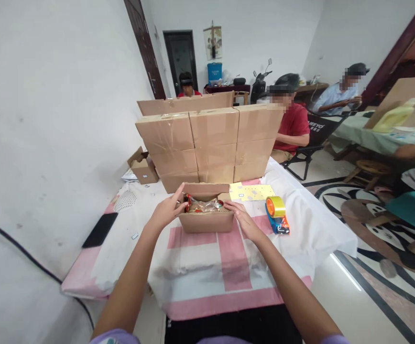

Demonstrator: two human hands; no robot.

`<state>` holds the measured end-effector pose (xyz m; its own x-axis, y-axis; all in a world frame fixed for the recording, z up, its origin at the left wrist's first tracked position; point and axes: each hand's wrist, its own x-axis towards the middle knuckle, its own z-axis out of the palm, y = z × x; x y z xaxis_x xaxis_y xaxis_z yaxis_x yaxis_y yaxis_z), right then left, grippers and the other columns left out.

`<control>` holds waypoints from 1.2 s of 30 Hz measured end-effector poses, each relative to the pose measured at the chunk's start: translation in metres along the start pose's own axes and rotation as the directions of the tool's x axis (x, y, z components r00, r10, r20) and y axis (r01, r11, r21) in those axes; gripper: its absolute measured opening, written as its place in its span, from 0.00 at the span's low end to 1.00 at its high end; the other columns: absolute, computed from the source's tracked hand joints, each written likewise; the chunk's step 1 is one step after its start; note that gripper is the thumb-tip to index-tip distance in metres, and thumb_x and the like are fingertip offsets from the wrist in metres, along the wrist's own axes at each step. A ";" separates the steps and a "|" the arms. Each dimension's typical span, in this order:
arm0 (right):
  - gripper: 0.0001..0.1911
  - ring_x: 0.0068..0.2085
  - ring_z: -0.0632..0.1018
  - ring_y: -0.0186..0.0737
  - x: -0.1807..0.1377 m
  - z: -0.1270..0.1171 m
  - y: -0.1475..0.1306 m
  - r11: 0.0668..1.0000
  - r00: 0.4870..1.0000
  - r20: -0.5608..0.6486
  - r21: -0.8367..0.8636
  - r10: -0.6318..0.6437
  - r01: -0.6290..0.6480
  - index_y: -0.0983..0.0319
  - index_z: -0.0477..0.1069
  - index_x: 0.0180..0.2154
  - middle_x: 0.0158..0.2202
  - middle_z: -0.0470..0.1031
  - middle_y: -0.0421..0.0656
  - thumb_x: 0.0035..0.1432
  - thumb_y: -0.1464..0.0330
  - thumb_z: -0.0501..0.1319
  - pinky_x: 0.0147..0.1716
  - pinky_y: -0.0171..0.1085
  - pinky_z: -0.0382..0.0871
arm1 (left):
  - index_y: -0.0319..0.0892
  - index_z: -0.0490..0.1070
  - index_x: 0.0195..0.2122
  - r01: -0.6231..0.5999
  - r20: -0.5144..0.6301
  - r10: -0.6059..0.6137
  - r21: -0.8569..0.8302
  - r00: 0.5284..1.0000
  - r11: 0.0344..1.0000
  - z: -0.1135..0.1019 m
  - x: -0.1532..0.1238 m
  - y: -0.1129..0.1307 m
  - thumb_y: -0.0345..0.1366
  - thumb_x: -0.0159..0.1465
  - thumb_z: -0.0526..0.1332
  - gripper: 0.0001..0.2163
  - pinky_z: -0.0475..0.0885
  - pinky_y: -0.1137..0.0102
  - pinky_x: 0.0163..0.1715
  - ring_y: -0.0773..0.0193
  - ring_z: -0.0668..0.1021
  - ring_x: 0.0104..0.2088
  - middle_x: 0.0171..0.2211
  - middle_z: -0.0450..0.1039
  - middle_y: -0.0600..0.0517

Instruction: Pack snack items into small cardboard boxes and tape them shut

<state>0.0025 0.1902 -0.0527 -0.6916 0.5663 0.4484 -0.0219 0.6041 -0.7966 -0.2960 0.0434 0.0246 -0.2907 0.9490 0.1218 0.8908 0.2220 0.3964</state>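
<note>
An open small cardboard box [207,223] stands on the table in front of me. Inside it lie clear plastic-wrapped items [204,205] with red and green bits; their kind is hard to make out. My left hand [167,209] grips the box's left side, its index finger along the outside and its thumb over the rim. On the opposite side, my right hand [244,220] holds the right edge, fingertips reaching over the rim by a folded flap. A tape dispenser [278,222] with a yellow roll of tape [276,206] sits to the right of my right hand.
Behind the box rises a wall of stacked closed cartons [212,138]. A yellow sheet [252,192] lies right, a black phone [100,230] left. Another open carton [143,167] stands back left. Co-workers sit beyond, one in a red shirt [295,126]. A white wall borders the left.
</note>
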 end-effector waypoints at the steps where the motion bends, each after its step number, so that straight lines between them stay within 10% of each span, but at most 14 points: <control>1: 0.32 0.66 0.64 0.50 -0.001 -0.001 0.001 1.000 1.000 0.026 -0.021 0.005 -0.004 0.53 0.71 0.61 0.64 0.67 0.45 0.73 0.49 0.39 0.68 0.57 0.52 | 0.48 0.41 0.74 -0.020 -0.051 0.015 -0.087 0.999 0.996 0.002 -0.006 -0.001 0.56 0.69 0.52 0.36 0.71 0.63 0.43 0.53 0.80 0.43 0.48 0.78 0.44; 5: 0.34 0.66 0.62 0.51 -0.005 -0.004 0.001 0.998 0.997 0.079 -0.061 0.009 -0.004 0.53 0.69 0.62 0.66 0.64 0.44 0.72 0.47 0.36 0.68 0.57 0.51 | 0.45 0.35 0.74 -0.121 -0.145 0.057 -0.476 0.988 0.871 0.019 -0.029 -0.016 0.59 0.68 0.50 0.41 0.69 0.59 0.57 0.52 0.73 0.61 0.67 0.63 0.39; 10: 0.36 0.66 0.62 0.52 -0.004 0.002 0.002 0.998 0.997 0.071 -0.053 -0.014 0.018 0.52 0.70 0.60 0.66 0.64 0.44 0.71 0.45 0.35 0.67 0.57 0.53 | 0.43 0.61 0.68 -0.182 -0.058 0.175 -0.446 0.983 0.876 0.035 -0.035 -0.034 0.74 0.55 0.51 0.49 0.53 0.52 0.69 0.43 0.63 0.68 0.66 0.63 0.40; 19: 0.22 0.62 0.66 0.51 0.005 0.026 0.009 0.998 0.982 -0.181 0.040 0.050 -0.043 0.54 0.73 0.57 0.59 0.69 0.48 0.71 0.53 0.51 0.66 0.55 0.58 | 0.46 0.53 0.70 0.052 -0.256 -0.199 -0.486 0.946 0.872 0.059 -0.010 -0.029 0.58 0.65 0.55 0.36 0.77 0.56 0.50 0.49 0.77 0.54 0.55 0.72 0.43; 26: 0.43 0.69 0.59 0.52 0.010 0.041 0.025 0.956 0.939 -0.252 0.236 0.233 -0.174 0.54 0.51 0.70 0.70 0.54 0.50 0.56 0.67 0.63 0.69 0.55 0.52 | 0.50 0.43 0.73 -0.154 -0.296 0.176 0.095 0.939 0.983 0.054 0.022 -0.035 0.38 0.61 0.56 0.40 0.51 0.41 0.67 0.43 0.51 0.72 0.73 0.47 0.44; 36: 0.46 0.71 0.57 0.47 0.009 0.048 0.035 0.890 0.933 -0.209 0.416 0.292 -0.186 0.52 0.43 0.72 0.73 0.50 0.45 0.57 0.68 0.60 0.69 0.49 0.50 | 0.49 0.52 0.72 -0.040 -0.135 0.119 0.483 0.984 0.875 0.027 0.038 0.031 0.26 0.54 0.54 0.41 0.34 0.31 0.63 0.42 0.48 0.73 0.73 0.48 0.47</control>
<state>-0.0394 0.1899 -0.0958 -0.5010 0.8221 0.2704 -0.1917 0.1992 -0.9610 -0.2697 0.0927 0.0167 -0.2270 0.9297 0.2901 0.9595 0.2646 -0.0972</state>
